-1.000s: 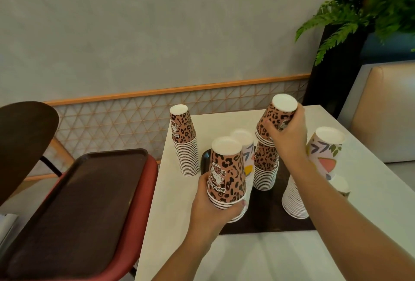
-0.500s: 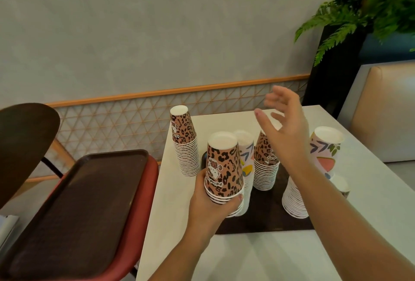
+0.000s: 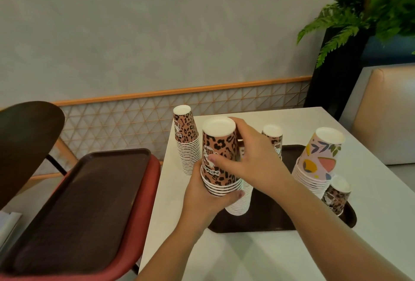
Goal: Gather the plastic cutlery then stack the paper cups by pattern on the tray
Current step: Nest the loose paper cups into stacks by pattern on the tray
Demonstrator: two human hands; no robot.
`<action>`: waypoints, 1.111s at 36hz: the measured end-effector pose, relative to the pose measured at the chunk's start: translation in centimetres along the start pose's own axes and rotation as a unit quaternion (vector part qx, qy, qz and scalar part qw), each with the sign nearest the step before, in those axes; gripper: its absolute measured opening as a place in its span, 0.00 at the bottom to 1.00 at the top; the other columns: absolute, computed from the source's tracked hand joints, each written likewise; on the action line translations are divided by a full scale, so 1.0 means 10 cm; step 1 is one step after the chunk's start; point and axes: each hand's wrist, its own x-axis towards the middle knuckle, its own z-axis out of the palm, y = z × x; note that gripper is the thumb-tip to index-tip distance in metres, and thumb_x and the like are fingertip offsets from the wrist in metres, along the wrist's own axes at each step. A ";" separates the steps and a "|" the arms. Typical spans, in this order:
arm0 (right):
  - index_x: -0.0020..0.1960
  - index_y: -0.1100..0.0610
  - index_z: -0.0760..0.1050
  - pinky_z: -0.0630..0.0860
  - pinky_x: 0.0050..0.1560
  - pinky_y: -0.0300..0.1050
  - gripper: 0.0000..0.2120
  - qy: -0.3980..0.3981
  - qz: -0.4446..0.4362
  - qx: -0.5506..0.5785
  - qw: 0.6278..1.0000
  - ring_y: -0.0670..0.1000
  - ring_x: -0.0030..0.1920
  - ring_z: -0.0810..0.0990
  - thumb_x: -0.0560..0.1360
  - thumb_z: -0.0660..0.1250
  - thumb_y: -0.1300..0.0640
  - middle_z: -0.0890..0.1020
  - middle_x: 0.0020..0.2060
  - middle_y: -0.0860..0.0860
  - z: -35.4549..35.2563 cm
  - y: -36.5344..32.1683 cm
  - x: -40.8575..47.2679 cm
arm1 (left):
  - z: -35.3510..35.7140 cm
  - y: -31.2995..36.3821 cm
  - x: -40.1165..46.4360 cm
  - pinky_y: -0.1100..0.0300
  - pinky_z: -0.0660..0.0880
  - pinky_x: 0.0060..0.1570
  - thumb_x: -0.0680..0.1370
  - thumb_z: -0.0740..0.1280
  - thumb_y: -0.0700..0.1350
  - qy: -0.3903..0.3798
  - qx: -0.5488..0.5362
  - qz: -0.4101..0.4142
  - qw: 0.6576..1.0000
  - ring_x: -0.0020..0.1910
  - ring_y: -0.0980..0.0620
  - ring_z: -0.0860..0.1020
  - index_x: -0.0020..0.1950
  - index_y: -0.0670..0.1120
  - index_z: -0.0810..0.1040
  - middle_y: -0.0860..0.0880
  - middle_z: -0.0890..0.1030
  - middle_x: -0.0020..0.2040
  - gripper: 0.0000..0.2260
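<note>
Both hands gripped a short leopard stack (image 3: 221, 157) of tapered paper cups above the dark tray's (image 3: 269, 220) left end: left hand (image 3: 207, 200) at the rims, right hand (image 3: 253, 159) apparently round the top cup. The smooth white table (image 3: 247, 256) lay bare nearer.

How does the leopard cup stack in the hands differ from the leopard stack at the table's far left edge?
The short brown leopard-print paper cup stack is gripped by both the left hand and right hand; the tall leopard-print paper cup stack stands untouched. The held one shows only a few rims; the tall one shows many more. The held one is lifted near the dark brown tray; the tall one sits on the white table, off the tray. Both are upside down, same print.
</note>
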 end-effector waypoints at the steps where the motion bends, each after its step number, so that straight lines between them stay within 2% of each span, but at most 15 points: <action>1: 0.66 0.50 0.66 0.71 0.58 0.36 0.32 0.004 0.003 0.003 1.000 0.40 0.57 0.73 0.67 0.73 0.45 0.76 0.59 0.44 0.00 0.00 0.00 | 0.00 0.00 0.00 0.56 0.77 0.58 0.60 0.81 0.40 0.003 0.003 -0.001 1.000 0.59 0.58 0.77 0.64 0.55 0.68 0.57 0.78 0.59 0.38; 3: 0.66 0.51 0.66 0.72 0.57 0.35 0.31 0.010 0.010 0.009 1.000 0.40 0.57 0.73 0.67 0.72 0.46 0.76 0.58 0.43 0.01 0.00 0.01 | 0.00 -0.01 -0.01 0.54 0.77 0.58 0.61 0.80 0.40 0.008 0.004 -0.006 1.000 0.58 0.57 0.77 0.65 0.54 0.69 0.56 0.79 0.59 0.37; 8: 0.65 0.50 0.65 0.68 0.50 0.26 0.31 0.027 0.027 0.025 0.999 0.38 0.55 0.71 0.66 0.71 0.45 0.74 0.55 0.41 -0.01 0.00 0.05 | 0.00 -0.04 -0.01 0.53 0.78 0.58 0.59 0.81 0.42 0.010 -0.003 -0.014 1.000 0.58 0.58 0.78 0.64 0.56 0.69 0.58 0.79 0.58 0.38; 11: 0.63 0.49 0.66 0.70 0.49 0.27 0.28 0.049 0.039 0.043 0.997 0.39 0.53 0.73 0.67 0.71 0.47 0.74 0.51 0.40 -0.05 -0.01 0.09 | 0.01 -0.07 -0.01 0.56 0.77 0.58 0.55 0.80 0.49 0.014 0.009 -0.016 1.000 0.58 0.59 0.77 0.65 0.54 0.69 0.58 0.79 0.59 0.40; 14: 0.61 0.48 0.66 0.73 0.49 0.31 0.26 0.072 0.055 0.101 0.991 0.39 0.51 0.76 0.66 0.70 0.46 0.75 0.49 0.37 -0.15 -0.05 0.14 | 0.00 -0.10 0.00 0.58 0.77 0.56 0.58 0.81 0.46 0.017 0.028 -0.024 0.999 0.58 0.57 0.77 0.64 0.53 0.69 0.57 0.79 0.59 0.38; 17: 0.62 0.54 0.69 0.77 0.54 0.40 0.23 0.139 0.077 0.205 0.966 0.43 0.54 0.78 0.69 0.70 0.52 0.79 0.53 0.44 -0.33 -0.02 0.23 | -0.02 -0.13 0.01 0.62 0.77 0.53 0.59 0.82 0.43 0.021 0.027 -0.031 0.999 0.55 0.61 0.78 0.60 0.56 0.70 0.59 0.79 0.56 0.34; 20: 0.61 0.55 0.69 0.77 0.56 0.47 0.22 0.247 0.071 0.226 0.940 0.46 0.56 0.78 0.70 0.71 0.51 0.79 0.55 0.48 -0.53 0.09 0.38 | -0.04 -0.14 0.01 0.60 0.77 0.55 0.60 0.81 0.40 0.024 0.024 -0.038 0.999 0.55 0.61 0.78 0.60 0.56 0.70 0.58 0.79 0.56 0.34; 23: 0.65 0.54 0.66 0.74 0.58 0.40 0.27 0.326 0.063 0.167 0.928 0.45 0.59 0.75 0.70 0.71 0.50 0.76 0.58 0.48 -0.64 0.29 0.50 | -0.04 -0.13 0.01 0.61 0.77 0.55 0.61 0.80 0.40 0.023 0.023 -0.038 0.999 0.56 0.59 0.77 0.62 0.53 0.69 0.58 0.78 0.57 0.34; 25: 0.68 0.56 0.64 0.71 0.57 0.33 0.29 0.344 0.069 0.122 0.929 0.44 0.60 0.73 0.71 0.71 0.52 0.74 0.59 0.47 -0.64 0.46 0.54 | -0.03 -0.13 0.01 0.61 0.77 0.55 0.61 0.81 0.41 0.023 0.021 -0.038 0.999 0.57 0.59 0.77 0.63 0.53 0.69 0.58 0.78 0.58 0.35; 27: 0.68 0.57 0.63 0.69 0.56 0.30 0.30 0.338 0.081 0.078 0.934 0.44 0.60 0.71 0.71 0.71 0.54 0.73 0.59 0.48 -0.57 0.65 0.55 | -0.02 -0.14 0.02 0.57 0.77 0.57 0.59 0.81 0.43 0.023 0.018 -0.039 0.999 0.57 0.58 0.78 0.63 0.53 0.70 0.57 0.79 0.58 0.36; 28: 0.68 0.58 0.63 0.69 0.57 0.32 0.30 0.331 0.089 0.054 0.938 0.45 0.60 0.72 0.71 0.71 0.54 0.74 0.60 0.50 -0.52 0.75 0.54 | -0.01 -0.14 0.03 0.57 0.77 0.57 0.59 0.81 0.44 0.023 0.018 -0.039 0.999 0.57 0.58 0.78 0.64 0.53 0.70 0.57 0.79 0.58 0.37; 30: 0.68 0.59 0.63 0.68 0.57 0.36 0.30 0.315 0.104 0.011 0.943 0.50 0.62 0.72 0.71 0.72 0.55 0.74 0.62 0.54 -0.42 0.94 0.51 | 0.00 -0.13 0.03 0.58 0.77 0.57 0.59 0.81 0.44 0.021 0.021 -0.037 0.999 0.57 0.59 0.78 0.64 0.53 0.70 0.58 0.79 0.58 0.37; 33: 0.68 0.61 0.63 0.64 0.57 0.36 0.30 0.292 0.133 -0.029 0.947 0.55 0.64 0.72 0.70 0.72 0.57 0.73 0.63 0.57 -0.29 1.16 0.46 | 0.00 -0.12 0.04 0.60 0.76 0.57 0.60 0.81 0.44 0.015 0.026 -0.030 0.999 0.58 0.60 0.77 0.65 0.53 0.69 0.58 0.78 0.59 0.37; 37: 0.68 0.62 0.63 0.66 0.61 0.42 0.30 0.258 0.170 -0.045 0.950 0.57 0.65 0.70 0.70 0.72 0.60 0.72 0.63 0.59 -0.19 1.34 0.41 | 0.00 -0.10 0.05 0.55 0.76 0.59 0.55 0.80 0.54 0.016 0.028 -0.032 0.999 0.59 0.58 0.77 0.66 0.53 0.68 0.58 0.78 0.59 0.41; 40: 0.70 0.60 0.60 0.67 0.64 0.48 0.32 0.219 0.204 -0.039 0.953 0.58 0.67 0.69 0.71 0.71 0.60 0.71 0.66 0.58 -0.16 1.39 0.39 | -0.01 -0.09 0.05 0.54 0.76 0.59 0.57 0.81 0.50 0.017 0.030 -0.033 0.999 0.59 0.58 0.77 0.65 0.53 0.69 0.57 0.78 0.59 0.39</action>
